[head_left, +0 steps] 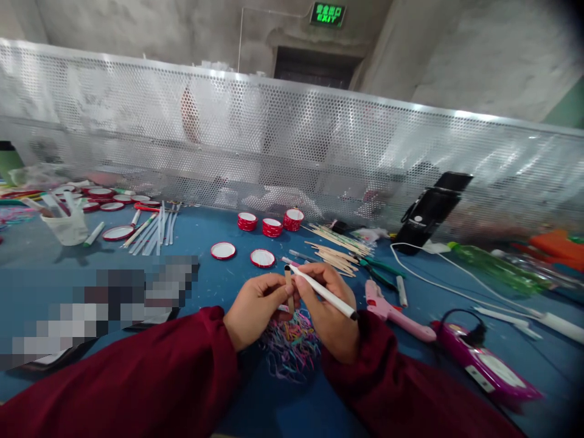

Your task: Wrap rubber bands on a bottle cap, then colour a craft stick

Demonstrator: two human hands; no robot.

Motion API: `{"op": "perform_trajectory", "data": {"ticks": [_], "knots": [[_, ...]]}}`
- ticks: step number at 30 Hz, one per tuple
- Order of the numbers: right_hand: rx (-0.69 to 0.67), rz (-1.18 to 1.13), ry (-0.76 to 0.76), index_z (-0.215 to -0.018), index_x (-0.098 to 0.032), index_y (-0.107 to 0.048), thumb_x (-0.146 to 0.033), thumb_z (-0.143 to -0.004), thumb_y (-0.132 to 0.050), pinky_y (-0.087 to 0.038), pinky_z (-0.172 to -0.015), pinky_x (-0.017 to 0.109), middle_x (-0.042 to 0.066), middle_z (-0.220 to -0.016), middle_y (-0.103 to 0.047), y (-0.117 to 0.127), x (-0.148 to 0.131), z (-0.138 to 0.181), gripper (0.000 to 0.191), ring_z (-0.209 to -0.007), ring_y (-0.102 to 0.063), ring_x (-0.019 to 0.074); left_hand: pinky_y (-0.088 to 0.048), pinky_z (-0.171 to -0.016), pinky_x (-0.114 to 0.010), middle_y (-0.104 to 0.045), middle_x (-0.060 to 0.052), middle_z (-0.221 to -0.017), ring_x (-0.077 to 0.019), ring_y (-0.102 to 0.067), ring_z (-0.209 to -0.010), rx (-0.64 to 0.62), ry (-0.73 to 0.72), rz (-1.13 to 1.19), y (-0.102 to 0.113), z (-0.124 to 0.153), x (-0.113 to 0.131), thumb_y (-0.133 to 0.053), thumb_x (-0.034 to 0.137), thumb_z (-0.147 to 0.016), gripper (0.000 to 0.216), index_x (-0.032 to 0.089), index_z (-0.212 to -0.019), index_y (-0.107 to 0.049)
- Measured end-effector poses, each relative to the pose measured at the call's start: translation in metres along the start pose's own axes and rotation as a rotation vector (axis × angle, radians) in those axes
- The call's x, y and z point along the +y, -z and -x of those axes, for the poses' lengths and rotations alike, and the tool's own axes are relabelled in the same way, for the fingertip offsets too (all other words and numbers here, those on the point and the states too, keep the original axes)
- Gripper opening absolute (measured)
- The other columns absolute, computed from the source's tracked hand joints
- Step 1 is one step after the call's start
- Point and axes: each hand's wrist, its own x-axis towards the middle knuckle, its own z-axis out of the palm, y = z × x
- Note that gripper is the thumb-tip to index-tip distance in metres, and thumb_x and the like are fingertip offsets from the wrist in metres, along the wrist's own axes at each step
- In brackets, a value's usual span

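Note:
My left hand point(253, 307) pinches a flat wooden craft stick point(289, 281) upright; the stick's top end looks black. In my right hand point(335, 328) is a white marker pen point(325, 292), slanted, its upper left end touching or very close to the top of the stick. Under both hands lies a tangled heap of coloured thin strips point(294, 356), partly hidden by them. Just beyond are two round red-rimmed white discs point(223, 250), and behind these stand several short red stacks point(272, 227).
To the right lie bare wooden sticks point(335, 258), green-handled pliers point(381, 272), a pink glue gun point(396, 313), a purple power strip point(490, 365) and a black bottle point(429, 213). A white cup point(67, 228) and clear glue sticks point(152, 234) are at left. A perforated metal panel point(228, 134) closes the back.

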Motion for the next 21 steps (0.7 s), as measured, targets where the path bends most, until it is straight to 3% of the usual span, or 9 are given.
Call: {"op": "perform_trajectory", "data": {"ticks": [6,12,21], "knots": [[-0.015,-0.007,-0.023,-0.095,-0.022,-0.064,-0.035,-0.091,-0.066,-0.058,-0.064,0.03,0.003,-0.083,-0.074,0.0,0.0,0.0,0.014,-0.069,-0.071,0.0179,-0.041,-0.059,-0.021,-0.061,-0.001,-0.07,-0.0101,-0.05,-0.063,0.038,-0.091,-0.067,0.002,-0.006,-0.008,-0.08,0.058,-0.072,0.045,0.014,-0.077,-0.073],[-0.016,0.003,-0.039,-0.097,-0.022,-0.065,-0.034,-0.093,-0.063,-0.058,-0.072,0.031,0.004,-0.088,-0.075,0.001,0.001,-0.002,0.013,-0.078,-0.072,0.0185,-0.029,-0.048,-0.022,-0.053,0.003,-0.062,-0.007,-0.039,-0.051,0.059,-0.087,-0.152,-0.003,-0.011,-0.016,-0.074,0.059,-0.078,0.046,0.013,-0.077,-0.069],[0.065,-0.005,-0.036,-0.095,-0.022,-0.065,-0.034,-0.092,-0.063,-0.058,-0.07,0.031,0.004,-0.087,-0.076,0.006,-0.003,-0.009,0.012,-0.076,-0.072,0.0187,-0.039,-0.046,-0.02,-0.06,0.001,-0.062,-0.0104,-0.052,-0.053,0.068,-0.09,-0.121,-0.019,-0.017,-0.001,-0.074,0.054,-0.077,0.041,0.015,-0.077,-0.064]]}}
